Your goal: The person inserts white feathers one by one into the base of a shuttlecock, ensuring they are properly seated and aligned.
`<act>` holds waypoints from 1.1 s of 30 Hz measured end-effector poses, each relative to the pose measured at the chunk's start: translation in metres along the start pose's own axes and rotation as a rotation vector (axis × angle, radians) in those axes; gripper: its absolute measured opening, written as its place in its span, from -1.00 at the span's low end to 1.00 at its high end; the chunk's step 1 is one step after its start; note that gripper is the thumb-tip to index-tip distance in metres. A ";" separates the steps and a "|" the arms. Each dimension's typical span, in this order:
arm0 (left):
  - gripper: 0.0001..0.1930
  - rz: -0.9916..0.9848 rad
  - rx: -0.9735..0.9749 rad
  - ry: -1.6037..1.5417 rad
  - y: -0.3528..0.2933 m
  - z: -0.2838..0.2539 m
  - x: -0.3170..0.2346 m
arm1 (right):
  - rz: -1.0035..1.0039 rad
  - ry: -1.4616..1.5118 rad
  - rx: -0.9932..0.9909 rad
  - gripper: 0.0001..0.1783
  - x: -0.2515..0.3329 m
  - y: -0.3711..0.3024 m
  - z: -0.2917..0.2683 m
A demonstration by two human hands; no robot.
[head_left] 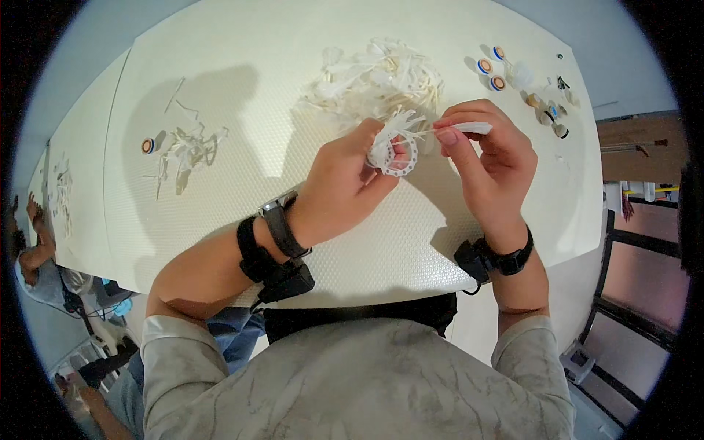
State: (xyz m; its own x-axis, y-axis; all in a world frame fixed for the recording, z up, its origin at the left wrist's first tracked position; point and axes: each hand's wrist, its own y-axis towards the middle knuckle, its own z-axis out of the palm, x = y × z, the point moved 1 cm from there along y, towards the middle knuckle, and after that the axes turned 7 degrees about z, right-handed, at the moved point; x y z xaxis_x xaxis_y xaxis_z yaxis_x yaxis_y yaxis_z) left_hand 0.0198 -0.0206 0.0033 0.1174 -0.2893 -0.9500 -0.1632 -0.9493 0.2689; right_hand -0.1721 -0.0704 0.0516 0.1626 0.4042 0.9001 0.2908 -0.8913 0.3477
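Observation:
My left hand (339,180) is closed around a white ring with small holes (402,173). White petal-like pieces (402,126) fan out from the ring's far side. Between the thumb and fingers of my right hand (493,158) is a thin white strip with a petal-like end (475,127). Its narrow stem reaches left toward the ring; whether it passes through a hole is too small to tell. Just beyond my hands lies a loose heap of similar white strips (381,77).
A smaller pile of white strips (189,150) lies at the left, beside a small round spool-like piece (148,146). Several such round pieces (485,67) and small dark-rimmed parts (548,117) sit at the far right. Other people's arms (37,246) show at the left edge.

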 end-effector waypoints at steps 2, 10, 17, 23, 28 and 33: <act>-0.80 0.020 0.023 0.085 0.000 -0.003 -0.002 | -0.084 -0.103 0.010 -0.88 0.004 0.002 -0.001; -0.80 -0.050 0.065 0.111 0.002 -0.004 -0.006 | -0.230 -0.235 0.017 -0.90 0.009 0.006 -0.005; -0.80 0.029 0.064 0.102 0.002 -0.003 0.000 | -0.148 -0.192 0.011 -0.92 0.005 0.004 -0.005; -0.77 0.022 0.090 0.146 0.003 -0.004 -0.004 | -0.149 -0.232 0.052 -0.91 0.006 0.003 -0.004; -0.67 0.151 0.022 0.159 0.002 -0.002 0.003 | -0.081 -0.266 0.065 -0.92 0.010 0.003 0.001; -0.75 0.058 0.075 0.128 0.004 -0.003 -0.004 | -0.056 -0.146 -0.006 -0.94 0.006 0.000 -0.004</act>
State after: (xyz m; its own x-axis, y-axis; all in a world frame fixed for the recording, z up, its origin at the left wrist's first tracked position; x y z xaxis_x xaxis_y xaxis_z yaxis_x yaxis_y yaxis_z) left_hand 0.0220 -0.0236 0.0086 0.2287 -0.3614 -0.9039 -0.2453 -0.9200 0.3058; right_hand -0.1743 -0.0690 0.0584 0.2818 0.4781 0.8319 0.2972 -0.8679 0.3981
